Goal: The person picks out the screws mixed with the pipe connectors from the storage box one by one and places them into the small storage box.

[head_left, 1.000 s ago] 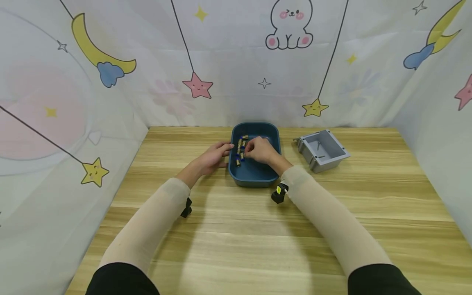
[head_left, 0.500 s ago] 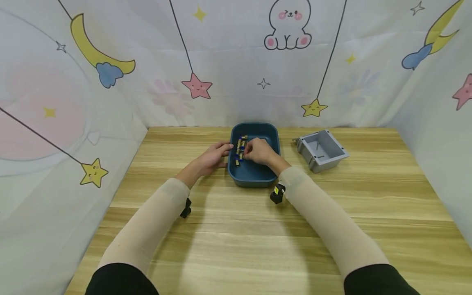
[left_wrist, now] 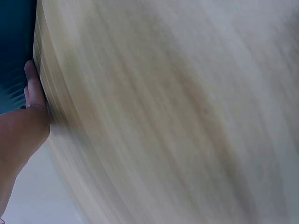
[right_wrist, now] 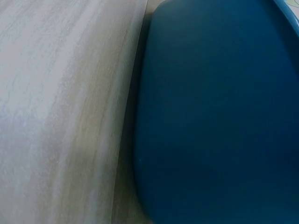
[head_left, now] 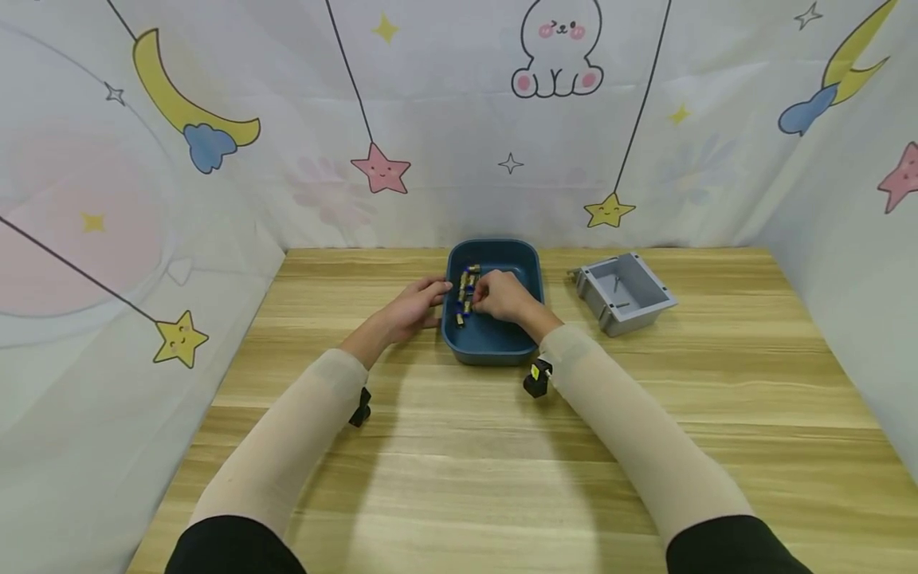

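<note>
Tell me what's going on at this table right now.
A person is working at a blue tray on a wooden table. The left hand rests against the tray's left rim, steadying it. The right hand is inside the tray, its fingers curled at a cluster of small brass and blue fittings; whether it has one pinched is hidden. An open grey box sits apart, to the tray's right.

A dark blue plastic tray (right_wrist: 219, 116) fills the right part of the view, seen close and blurred, with its rounded outer wall curving down to the light wooden tabletop (right_wrist: 60, 112). A thin shadow runs along the tabletop just beside the tray's wall.
</note>
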Available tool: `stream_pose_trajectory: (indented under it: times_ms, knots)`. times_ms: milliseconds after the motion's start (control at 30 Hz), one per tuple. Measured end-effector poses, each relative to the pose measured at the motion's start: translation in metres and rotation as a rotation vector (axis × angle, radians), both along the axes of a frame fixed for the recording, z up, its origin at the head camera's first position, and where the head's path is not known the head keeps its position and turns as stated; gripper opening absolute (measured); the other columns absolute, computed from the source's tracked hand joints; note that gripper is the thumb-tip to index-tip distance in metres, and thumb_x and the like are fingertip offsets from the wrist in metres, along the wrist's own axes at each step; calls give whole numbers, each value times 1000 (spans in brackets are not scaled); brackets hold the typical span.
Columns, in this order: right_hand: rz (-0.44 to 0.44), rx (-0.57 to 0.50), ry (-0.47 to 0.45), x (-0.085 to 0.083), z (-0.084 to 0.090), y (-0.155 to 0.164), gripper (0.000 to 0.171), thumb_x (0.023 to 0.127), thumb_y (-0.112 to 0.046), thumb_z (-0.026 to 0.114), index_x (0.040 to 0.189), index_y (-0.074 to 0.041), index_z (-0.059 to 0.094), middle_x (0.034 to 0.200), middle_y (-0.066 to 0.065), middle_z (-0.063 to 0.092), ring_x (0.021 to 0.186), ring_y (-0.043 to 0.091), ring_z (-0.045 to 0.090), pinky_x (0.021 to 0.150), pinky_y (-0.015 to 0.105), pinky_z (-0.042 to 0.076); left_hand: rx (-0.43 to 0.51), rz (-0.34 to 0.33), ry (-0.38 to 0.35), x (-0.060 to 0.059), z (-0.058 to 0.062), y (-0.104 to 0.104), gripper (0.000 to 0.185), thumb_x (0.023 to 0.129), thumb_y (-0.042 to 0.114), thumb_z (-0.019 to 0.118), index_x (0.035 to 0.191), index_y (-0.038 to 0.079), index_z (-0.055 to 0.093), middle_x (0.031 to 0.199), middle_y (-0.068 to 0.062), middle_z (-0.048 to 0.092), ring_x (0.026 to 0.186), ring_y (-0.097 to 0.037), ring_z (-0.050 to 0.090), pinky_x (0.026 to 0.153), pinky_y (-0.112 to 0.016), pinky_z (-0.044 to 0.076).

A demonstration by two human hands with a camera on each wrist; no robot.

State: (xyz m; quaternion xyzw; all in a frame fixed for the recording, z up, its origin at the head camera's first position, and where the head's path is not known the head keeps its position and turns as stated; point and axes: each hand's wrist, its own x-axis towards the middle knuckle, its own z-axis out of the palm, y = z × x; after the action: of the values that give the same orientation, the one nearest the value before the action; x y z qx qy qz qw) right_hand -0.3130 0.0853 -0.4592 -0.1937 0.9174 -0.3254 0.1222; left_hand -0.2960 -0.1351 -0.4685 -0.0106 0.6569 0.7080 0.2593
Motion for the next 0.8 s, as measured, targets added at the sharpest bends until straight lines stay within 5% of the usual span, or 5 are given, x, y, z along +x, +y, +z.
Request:
stream_pose_trajectory:
  times_ms: [800]
  knots:
    - [31,28,0,-1,-1,1,12,100,-14,70,90,-11,76,90,3,71,79,20,61,72,33,50,-11,-4,5,-1,-2,-1,64,111,29,54,165,7,27,162,-16,40,150,-29,41,112,-54,49]
